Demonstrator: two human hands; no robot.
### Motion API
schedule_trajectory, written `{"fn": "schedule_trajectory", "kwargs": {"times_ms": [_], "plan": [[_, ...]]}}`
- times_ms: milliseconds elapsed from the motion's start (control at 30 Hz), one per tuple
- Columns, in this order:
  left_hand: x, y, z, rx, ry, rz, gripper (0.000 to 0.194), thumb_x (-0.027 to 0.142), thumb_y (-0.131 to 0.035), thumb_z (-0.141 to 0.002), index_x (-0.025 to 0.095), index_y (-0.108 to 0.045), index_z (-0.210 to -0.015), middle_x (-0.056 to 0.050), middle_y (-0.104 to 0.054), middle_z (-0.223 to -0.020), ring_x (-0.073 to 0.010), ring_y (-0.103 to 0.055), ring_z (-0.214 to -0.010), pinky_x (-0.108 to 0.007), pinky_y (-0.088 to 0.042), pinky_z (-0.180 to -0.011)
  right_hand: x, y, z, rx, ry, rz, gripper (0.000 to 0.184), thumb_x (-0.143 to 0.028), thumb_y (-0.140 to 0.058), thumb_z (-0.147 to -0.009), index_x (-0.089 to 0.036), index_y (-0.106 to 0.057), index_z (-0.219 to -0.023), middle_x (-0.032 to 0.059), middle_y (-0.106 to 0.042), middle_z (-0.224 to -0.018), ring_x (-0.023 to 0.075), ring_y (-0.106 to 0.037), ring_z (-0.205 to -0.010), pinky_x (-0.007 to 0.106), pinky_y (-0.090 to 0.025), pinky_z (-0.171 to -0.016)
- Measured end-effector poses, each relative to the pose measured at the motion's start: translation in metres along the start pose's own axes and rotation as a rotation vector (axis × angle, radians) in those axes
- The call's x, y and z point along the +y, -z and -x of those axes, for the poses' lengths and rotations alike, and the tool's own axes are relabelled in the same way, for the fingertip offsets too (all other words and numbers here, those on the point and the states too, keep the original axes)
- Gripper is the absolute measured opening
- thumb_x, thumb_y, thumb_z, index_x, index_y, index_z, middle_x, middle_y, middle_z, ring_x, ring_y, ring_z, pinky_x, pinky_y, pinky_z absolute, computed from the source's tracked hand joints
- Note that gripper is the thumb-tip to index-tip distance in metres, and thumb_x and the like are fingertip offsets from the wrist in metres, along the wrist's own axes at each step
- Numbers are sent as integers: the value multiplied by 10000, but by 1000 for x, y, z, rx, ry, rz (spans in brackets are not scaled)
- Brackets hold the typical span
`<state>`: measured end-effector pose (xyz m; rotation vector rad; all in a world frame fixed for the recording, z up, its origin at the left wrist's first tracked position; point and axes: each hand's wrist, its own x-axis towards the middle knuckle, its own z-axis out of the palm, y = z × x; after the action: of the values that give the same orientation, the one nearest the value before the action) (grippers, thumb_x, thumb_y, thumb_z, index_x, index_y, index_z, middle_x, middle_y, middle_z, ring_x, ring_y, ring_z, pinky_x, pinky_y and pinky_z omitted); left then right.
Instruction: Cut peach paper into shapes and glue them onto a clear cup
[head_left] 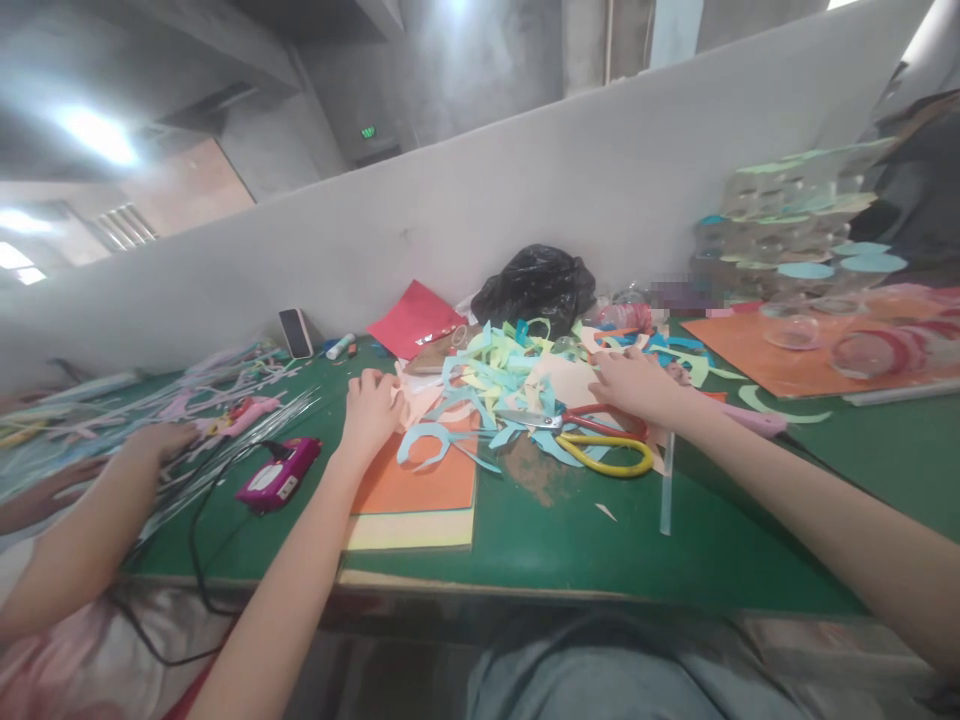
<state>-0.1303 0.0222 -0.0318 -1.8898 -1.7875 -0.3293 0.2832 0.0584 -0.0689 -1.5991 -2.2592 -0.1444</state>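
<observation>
On the green table, a loose pile of cut paper scraps (504,365) in pale green, blue and cream lies between my two hands. My left hand (373,408) rests at the pile's left side, fingers bent and slightly apart against peach paper pieces (421,388). My right hand (630,380) reaches over the right side, its fingers extended at a cream paper piece (564,380); its fingertips are partly blurred. Scissors (607,465) with one yellow and one red handle lie just below my right hand. Orange paper sheets (420,475) lie below my left hand.
A black plastic bag (536,285) and red paper (415,318) sit by the wall. At left are a phone (295,333), a magenta corded device (281,475) and another person's hand (166,440). Stacked clear cups (795,215) and a glue stick (666,490) are at right.
</observation>
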Motion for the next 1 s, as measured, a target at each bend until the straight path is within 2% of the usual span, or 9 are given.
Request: {"fn": "schedule_trajectory", "kwargs": {"times_ms": [133, 367, 467, 600, 700, 800, 900, 1000], "plan": [[6, 3, -2, 75, -6, 84, 294, 285, -448, -924, 144, -656, -1078, -187, -512, -1173, -342, -465, -1103, -458, -378, -1021, -3, 2, -5, -9, 5, 31, 160, -184, -485, -882, -134, -613, -964, 162, -661, -1015, 305, -570, -937, 376, -409, -797], [8, 3, -2, 48, 6, 166, 261, 272, -463, -910, 150, -653, -1042, -181, -521, -1170, -338, -458, -1130, -466, -362, -1047, -2, 18, -8, 71, -15, -61, 233, -214, -372, -974, -159, -597, -992, 140, -635, -1018, 265, -604, -902, 343, -442, -765], [6, 0, -2, 50, 8, 179, 256, 267, -461, -911, 157, -652, -1041, -180, -525, -1175, -333, -462, -1140, -471, -359, -1051, -2, 20, -9, 198, -27, -163, 250, -247, -393, -973, -165, -626, -1008, 141, -625, -1048, 292, -595, -976, 386, -456, -844], [5, -6, -2, 64, 3, 203, 266, 279, -467, -914, 155, -655, -1054, -177, -526, -1169, -330, -463, -1145, -468, -367, -1042, -9, 26, -9, 386, 2, -332, 225, -273, -456, -938, -189, -665, -921, 122, -635, -1088, 314, -569, -1065, 454, -434, -953], [4, -9, -2, 65, 4, 220, 273, 273, -466, -916, 145, -653, -1069, -174, -531, -1165, -323, -468, -1152, -463, -360, -1050, -18, 38, -5, 466, -3, -489, 212, -290, -478, -935, -205, -673, -930, 98, -644, -1072, 281, -586, -1041, 438, -447, -950], [5, -7, -1, 59, 20, 238, 260, 273, -460, -922, 155, -644, -1062, -163, -542, -1152, -314, -478, -1149, -461, -367, -1039, -25, 52, 1, 497, -68, -663, 179, -309, -505, -938, -221, -660, -958, 75, -655, -1032, 241, -611, -955, 402, -474, -900], [9, 2, -2, 86, -5, 226, 238, 263, -454, -929, 161, -635, -1045, -158, -557, -1128, -306, -491, -1118, -451, -370, -1032, -28, 61, 5, 584, -157, -787, 183, -362, -504, -963, -246, -636, -1015, 63, -665, -1049, 218, -615, -936, 373, -484, -864], [22, 23, -5, 169, -107, 217, 244, 267, -421, -959, 174, -619, -1065, -150, -584, -1139, -298, -489, -1151, -440, -345, -1058, -26, 65, 6, 723, -189, -881, 195, -406, -503, -971, -249, -616, -985, 52, -665, -984, 203, -618, -903, 351, -492, -823]]}}
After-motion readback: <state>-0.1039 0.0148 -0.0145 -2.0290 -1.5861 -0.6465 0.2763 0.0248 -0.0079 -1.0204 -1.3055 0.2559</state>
